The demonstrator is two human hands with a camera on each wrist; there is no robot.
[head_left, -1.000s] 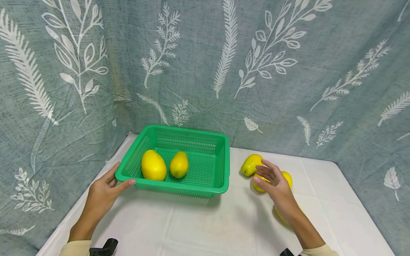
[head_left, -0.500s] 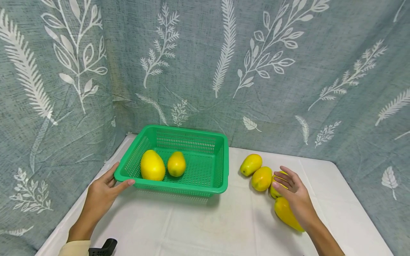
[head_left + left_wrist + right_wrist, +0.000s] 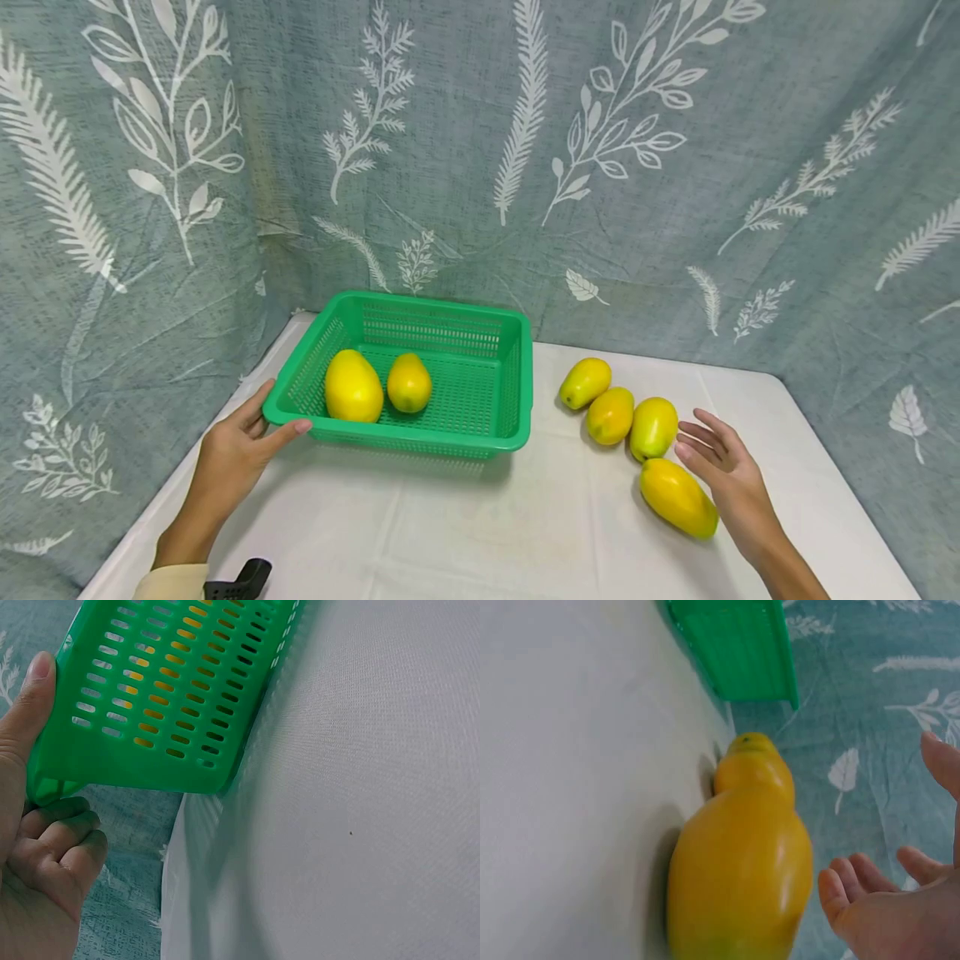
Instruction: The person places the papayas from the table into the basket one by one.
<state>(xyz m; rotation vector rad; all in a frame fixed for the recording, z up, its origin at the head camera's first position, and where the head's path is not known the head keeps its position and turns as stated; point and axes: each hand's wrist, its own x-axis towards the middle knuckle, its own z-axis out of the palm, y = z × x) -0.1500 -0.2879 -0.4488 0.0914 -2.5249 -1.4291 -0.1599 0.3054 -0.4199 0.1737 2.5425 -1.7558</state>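
My left hand (image 3: 234,454) grips the near left corner of a green perforated plastic basket (image 3: 420,440), thumb over the rim. In the left wrist view its fingers curl below the rim of the basket (image 3: 142,765). Inside the basket lie a large yellow fruit (image 3: 353,387) and a smaller one (image 3: 409,383). My right hand (image 3: 738,492) hovers with relaxed fingers and holds nothing. Nearest to it are a greenish-yellow oblong fruit (image 3: 654,427) and a longer papaya-like fruit (image 3: 678,498). The right wrist view shows that hand (image 3: 896,911) beside the long fruit (image 3: 739,877).
Two more yellow fruits, a far one (image 3: 585,383) and a nearer one (image 3: 611,416), lie right of the basket. All rest on a white-covered table (image 3: 465,525). A grey-green leaf-patterned curtain (image 3: 450,167) stands behind and at both sides.
My right hand has moved right and toward me, from over the fruits to beside them, uncovering them. The smaller fruit in the basket has shifted slightly left. My left hand keeps its grip.
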